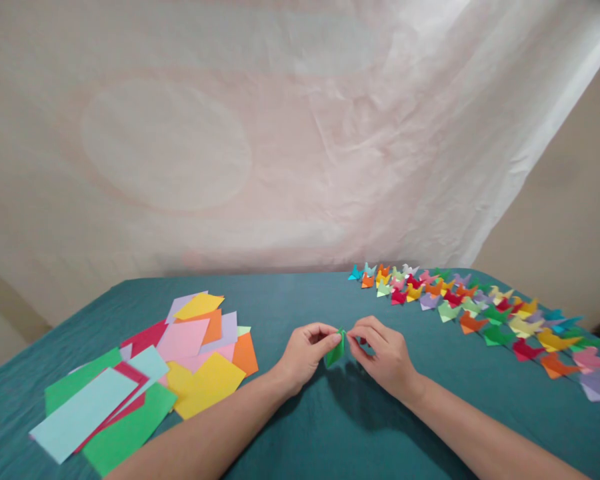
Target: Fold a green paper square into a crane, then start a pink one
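Observation:
Between my two hands, just above the table, is a small piece of green folded paper point(335, 355). My left hand point(304, 355) pinches its upper left part between thumb and forefinger. On the other side, the fingertips of my right hand point(386, 357) are pinched together at the paper's small upper right tip. Part of the folded shape is hidden behind the left thumb, and its finer folds are too small to make out.
A blue-green cloth covers the table point(300, 427). Loose coloured paper sheets point(207, 383) lie overlapping at the left, partly behind my left forearm. Several rows of small folded paper birds point(497, 315) stand at the right. A pale sheet point(280, 147) hangs behind the table.

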`<action>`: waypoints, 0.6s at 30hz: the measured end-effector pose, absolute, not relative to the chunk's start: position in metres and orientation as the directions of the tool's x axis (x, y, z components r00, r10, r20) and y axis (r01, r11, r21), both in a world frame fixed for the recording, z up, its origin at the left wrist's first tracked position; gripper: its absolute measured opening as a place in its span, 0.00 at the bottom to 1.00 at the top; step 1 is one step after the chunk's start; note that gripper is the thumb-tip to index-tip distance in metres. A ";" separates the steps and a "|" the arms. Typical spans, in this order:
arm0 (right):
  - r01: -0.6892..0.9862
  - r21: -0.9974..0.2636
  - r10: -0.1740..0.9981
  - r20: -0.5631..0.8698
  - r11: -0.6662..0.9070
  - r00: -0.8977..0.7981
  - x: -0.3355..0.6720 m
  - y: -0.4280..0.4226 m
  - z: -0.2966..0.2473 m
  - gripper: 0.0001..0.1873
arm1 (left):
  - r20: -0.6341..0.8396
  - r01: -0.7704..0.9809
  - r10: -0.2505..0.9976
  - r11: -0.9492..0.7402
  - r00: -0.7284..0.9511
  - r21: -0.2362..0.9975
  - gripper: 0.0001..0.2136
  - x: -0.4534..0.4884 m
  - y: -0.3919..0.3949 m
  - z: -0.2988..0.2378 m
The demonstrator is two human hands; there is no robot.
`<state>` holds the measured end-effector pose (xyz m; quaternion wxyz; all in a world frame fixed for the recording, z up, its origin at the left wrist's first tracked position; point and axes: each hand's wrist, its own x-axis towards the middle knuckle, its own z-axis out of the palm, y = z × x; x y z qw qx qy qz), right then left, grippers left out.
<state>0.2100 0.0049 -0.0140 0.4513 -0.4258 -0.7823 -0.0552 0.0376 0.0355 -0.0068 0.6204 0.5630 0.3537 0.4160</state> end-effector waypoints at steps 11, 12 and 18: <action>0.751 -0.227 0.600 0.754 0.620 -0.268 0.212 0.007 -0.014 0.07 | 0.029 -0.129 0.907 0.028 0.421 0.991 0.16 0.037 0.037 -0.011; 0.748 -0.239 0.604 0.753 0.619 -0.260 0.212 0.007 -0.014 0.06 | 0.030 -0.129 0.907 0.027 0.421 0.991 0.16 0.037 0.038 -0.011; 0.730 -0.295 0.617 0.757 0.616 -0.215 0.208 0.006 -0.017 0.06 | 0.046 -0.115 0.906 0.003 0.421 0.993 0.15 0.038 0.037 -0.011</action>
